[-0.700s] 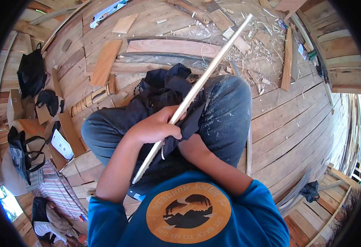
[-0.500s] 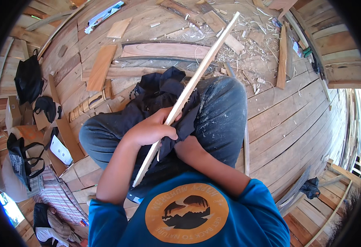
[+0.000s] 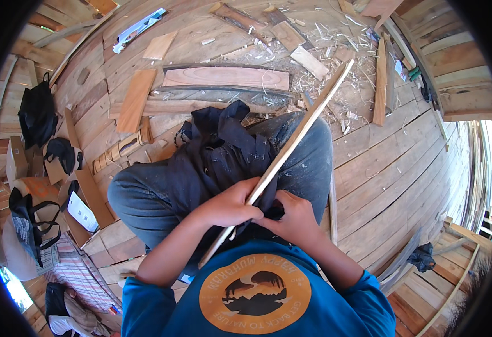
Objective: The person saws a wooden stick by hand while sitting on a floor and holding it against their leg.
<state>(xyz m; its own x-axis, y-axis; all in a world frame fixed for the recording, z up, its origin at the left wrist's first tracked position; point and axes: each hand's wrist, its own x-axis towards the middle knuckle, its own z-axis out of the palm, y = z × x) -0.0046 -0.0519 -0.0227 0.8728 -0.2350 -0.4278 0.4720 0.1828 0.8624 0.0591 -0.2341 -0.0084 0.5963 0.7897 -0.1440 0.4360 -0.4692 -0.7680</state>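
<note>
A long, thin wooden strip point(image 3: 298, 140) slants across my lap, its far end up and to the right and its near end close to my shirt. My left hand point(image 3: 232, 204) is closed around the strip's lower part. Right beside it, my right hand point(image 3: 294, 218) has its fingers drawn together next to the left thumb, at the edge of the dark cloth; what they pinch is hidden. That dark cloth point(image 3: 219, 163) lies bunched over my crossed legs, under the strip. Pale dust marks my trousers point(image 3: 307, 147).
Beyond my knees, a curved-edged board point(image 3: 226, 77) and a flat plank point(image 3: 136, 101) lie on the plank floor point(image 3: 386, 163) among wood shavings point(image 3: 338, 84). Black bags point(image 3: 38, 112) and a cardboard box point(image 3: 93, 196) stand at the left. A narrow board point(image 3: 380, 84) lies far right.
My right hand has come up from under the cloth to beside my left hand. The strip has shifted right and nearer, still in my left hand. The cloth has spread over my lap.
</note>
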